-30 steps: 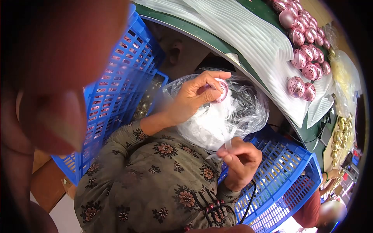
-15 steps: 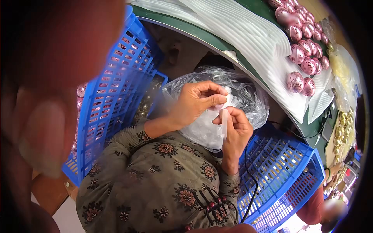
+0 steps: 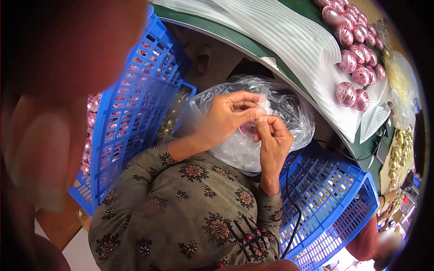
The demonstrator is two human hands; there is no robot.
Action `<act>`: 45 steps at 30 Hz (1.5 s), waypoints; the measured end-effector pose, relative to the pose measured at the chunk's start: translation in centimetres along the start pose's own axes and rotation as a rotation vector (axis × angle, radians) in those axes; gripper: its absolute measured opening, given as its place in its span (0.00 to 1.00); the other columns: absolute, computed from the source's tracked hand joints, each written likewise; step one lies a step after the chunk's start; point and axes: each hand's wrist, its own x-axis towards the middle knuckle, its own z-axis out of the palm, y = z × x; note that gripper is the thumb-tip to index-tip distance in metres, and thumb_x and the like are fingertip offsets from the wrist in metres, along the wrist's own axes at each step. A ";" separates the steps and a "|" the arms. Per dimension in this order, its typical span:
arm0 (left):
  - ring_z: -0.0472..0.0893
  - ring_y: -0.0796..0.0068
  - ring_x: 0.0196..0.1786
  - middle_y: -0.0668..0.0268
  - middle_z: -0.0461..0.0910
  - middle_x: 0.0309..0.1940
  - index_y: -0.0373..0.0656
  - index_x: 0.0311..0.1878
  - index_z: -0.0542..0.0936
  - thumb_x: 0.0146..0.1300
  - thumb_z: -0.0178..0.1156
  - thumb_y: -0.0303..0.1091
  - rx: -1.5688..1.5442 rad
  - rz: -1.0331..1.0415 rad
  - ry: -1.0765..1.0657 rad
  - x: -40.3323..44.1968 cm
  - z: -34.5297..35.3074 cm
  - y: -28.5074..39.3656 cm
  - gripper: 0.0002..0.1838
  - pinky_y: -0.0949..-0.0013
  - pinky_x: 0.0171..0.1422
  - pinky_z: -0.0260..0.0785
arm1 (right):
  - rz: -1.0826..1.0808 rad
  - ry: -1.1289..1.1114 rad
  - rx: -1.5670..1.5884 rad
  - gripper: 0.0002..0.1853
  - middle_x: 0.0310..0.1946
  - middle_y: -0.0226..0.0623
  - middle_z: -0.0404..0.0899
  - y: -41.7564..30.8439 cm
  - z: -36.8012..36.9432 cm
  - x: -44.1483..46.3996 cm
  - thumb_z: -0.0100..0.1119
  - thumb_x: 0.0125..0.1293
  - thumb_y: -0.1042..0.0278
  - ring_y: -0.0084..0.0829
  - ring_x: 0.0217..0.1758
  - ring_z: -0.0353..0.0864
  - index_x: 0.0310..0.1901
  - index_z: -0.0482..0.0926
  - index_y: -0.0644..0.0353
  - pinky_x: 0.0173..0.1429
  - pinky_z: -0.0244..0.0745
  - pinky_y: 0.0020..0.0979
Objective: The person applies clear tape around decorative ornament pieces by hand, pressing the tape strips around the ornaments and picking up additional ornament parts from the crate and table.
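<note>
L hand [image 3: 233, 113], ctr, pinches clear strip [image 3: 263, 94]; R hand [image 3: 276, 137] curled at L fingertips, can't tell if gripping. Pink ball [image 3: 247, 129] just below, prob. half-done, strip not yet off fingers. More balls [image 3: 348, 61] upper R.

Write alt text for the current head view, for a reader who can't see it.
The left hand and right hand meet at a thin translucent strip, a partly hidden pink ornament between them, above a clear plastic bag. Blue crates stand on either side, and pink balls lie along white sheeting on a green table at upper right.
</note>
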 end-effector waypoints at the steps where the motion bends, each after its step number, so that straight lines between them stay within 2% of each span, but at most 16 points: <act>1: 0.83 0.75 0.42 0.55 0.83 0.40 0.30 0.51 0.76 0.61 0.63 0.26 -0.001 -0.003 0.005 0.1 0.0 0.0 0.16 0.76 0.43 0.76 | 0.001 0.002 -0.002 0.08 0.20 0.23 0.74 -0.1 0.0 -0.1 0.60 0.66 0.69 0.10 0.21 0.67 0.33 0.79 0.65 0.26 0.58 0.15; 8: 0.83 0.75 0.41 0.56 0.83 0.39 0.31 0.48 0.77 0.61 0.63 0.26 -0.018 -0.029 0.003 0.3 0.2 0.5 0.14 0.78 0.40 0.77 | -0.013 0.011 -0.004 0.07 0.20 0.24 0.74 -0.2 -0.5 -1.1 0.61 0.65 0.70 0.12 0.21 0.68 0.34 0.79 0.66 0.26 0.60 0.15; 11: 0.83 0.74 0.42 0.56 0.83 0.40 0.31 0.48 0.77 0.60 0.64 0.24 0.018 -0.026 0.013 0.3 0.2 0.3 0.14 0.77 0.42 0.77 | -0.008 0.010 -0.025 0.06 0.24 0.25 0.75 -0.3 -0.8 -1.7 0.62 0.64 0.72 0.13 0.25 0.71 0.37 0.80 0.65 0.28 0.61 0.15; 14: 0.83 0.74 0.43 0.56 0.82 0.40 0.31 0.49 0.76 0.58 0.64 0.22 0.075 0.045 0.022 0.2 0.5 0.3 0.15 0.75 0.44 0.78 | -0.246 0.174 -0.184 0.07 0.29 0.25 0.75 -0.3 -1.2 -0.9 0.64 0.62 0.73 0.14 0.32 0.72 0.40 0.81 0.63 0.32 0.63 0.15; 15: 0.82 0.77 0.40 0.60 0.82 0.38 0.32 0.49 0.77 0.58 0.65 0.23 0.089 0.077 0.027 0.2 0.6 0.2 0.15 0.77 0.41 0.76 | -0.219 0.159 -0.207 0.10 0.33 0.25 0.75 -1.1 -1.5 -0.7 0.65 0.60 0.75 0.15 0.36 0.73 0.43 0.81 0.62 0.36 0.64 0.16; 17: 0.79 0.85 0.35 0.66 0.82 0.32 0.35 0.49 0.78 0.58 0.66 0.25 0.116 0.138 0.038 0.0 0.9 0.0 0.15 0.80 0.36 0.73 | -0.280 0.132 -0.177 0.11 0.33 0.26 0.74 -2.1 -1.3 -0.2 0.65 0.59 0.76 0.16 0.35 0.72 0.44 0.81 0.63 0.36 0.65 0.17; 20: 0.78 0.86 0.34 0.67 0.82 0.32 0.36 0.49 0.78 0.59 0.65 0.24 0.110 0.128 0.007 -0.3 1.3 0.6 0.14 0.81 0.35 0.73 | -0.342 0.060 -0.141 0.10 0.33 0.27 0.73 -2.6 -1.2 0.8 0.65 0.59 0.77 0.16 0.34 0.70 0.43 0.81 0.65 0.36 0.66 0.17; 26: 0.77 0.87 0.33 0.66 0.83 0.33 0.36 0.49 0.78 0.59 0.64 0.22 0.261 0.351 -0.051 -0.3 0.9 0.8 0.14 0.81 0.35 0.71 | -0.287 -0.007 -0.025 0.04 0.30 0.27 0.72 -3.8 -1.6 0.6 0.64 0.59 0.79 0.15 0.33 0.69 0.37 0.81 0.67 0.35 0.65 0.17; 29: 0.80 0.79 0.43 0.64 0.80 0.37 0.32 0.54 0.73 0.60 0.60 0.18 0.216 0.265 -0.237 0.0 0.3 1.6 0.18 0.75 0.47 0.76 | -0.300 0.000 -0.029 0.03 0.30 0.27 0.73 -4.3 -1.8 0.2 0.63 0.59 0.81 0.15 0.31 0.69 0.35 0.80 0.68 0.35 0.65 0.17; 32: 0.78 0.83 0.39 0.68 0.79 0.35 0.33 0.59 0.69 0.63 0.57 0.21 0.035 0.014 -0.395 1.8 -0.5 2.4 0.20 0.76 0.45 0.73 | -0.244 0.000 0.052 0.02 0.30 0.27 0.74 -4.8 -1.7 0.2 0.62 0.60 0.80 0.15 0.29 0.69 0.34 0.79 0.68 0.34 0.66 0.18; 33: 0.75 0.85 0.35 0.69 0.78 0.33 0.38 0.63 0.66 0.64 0.57 0.23 0.103 -0.011 -0.475 2.6 -0.5 2.4 0.24 0.77 0.41 0.70 | -0.192 -0.002 0.101 0.03 0.30 0.28 0.74 -4.9 -1.6 0.5 0.62 0.60 0.80 0.15 0.28 0.69 0.34 0.79 0.69 0.34 0.67 0.18; 36: 0.75 0.83 0.32 0.66 0.78 0.34 0.45 0.65 0.65 0.60 0.59 0.21 0.444 0.127 -0.385 2.3 0.5 3.3 0.29 0.75 0.41 0.70 | -0.048 -0.007 0.246 0.04 0.26 0.24 0.75 -3.3 -2.1 2.4 0.64 0.60 0.75 0.11 0.23 0.66 0.35 0.80 0.65 0.27 0.60 0.15; 37: 0.76 0.80 0.35 0.64 0.79 0.37 0.49 0.60 0.72 0.54 0.63 0.22 0.504 0.234 -0.345 2.3 0.5 3.0 0.28 0.75 0.39 0.70 | -0.001 -0.011 0.273 0.04 0.25 0.22 0.75 -2.4 -2.5 3.0 0.64 0.60 0.73 0.10 0.22 0.65 0.35 0.80 0.63 0.26 0.58 0.14; 40: 0.77 0.74 0.43 0.64 0.79 0.40 0.50 0.50 0.80 0.48 0.67 0.24 0.875 0.971 -0.303 3.2 -0.4 1.5 0.22 0.70 0.43 0.70 | 0.083 -0.002 0.405 0.04 0.22 0.19 0.74 -0.2 -2.7 4.0 0.64 0.60 0.71 0.08 0.19 0.62 0.35 0.81 0.61 0.22 0.50 0.13; 41: 0.76 0.69 0.47 0.66 0.79 0.39 0.48 0.38 0.83 0.46 0.68 0.29 0.915 1.115 -0.340 3.7 -0.5 1.2 0.13 0.66 0.45 0.68 | 0.086 -0.008 0.418 0.04 0.22 0.20 0.74 0.0 -2.7 4.0 0.63 0.60 0.71 0.09 0.19 0.62 0.34 0.80 0.62 0.22 0.50 0.14; 45: 0.75 0.66 0.39 0.66 0.79 0.33 0.42 0.29 0.77 0.48 0.62 0.27 0.869 0.923 -0.462 3.1 -1.1 0.7 0.05 0.66 0.42 0.64 | 0.107 -0.014 0.462 0.04 0.21 0.22 0.72 1.3 -2.9 3.7 0.62 0.61 0.72 0.11 0.19 0.61 0.34 0.80 0.64 0.23 0.50 0.15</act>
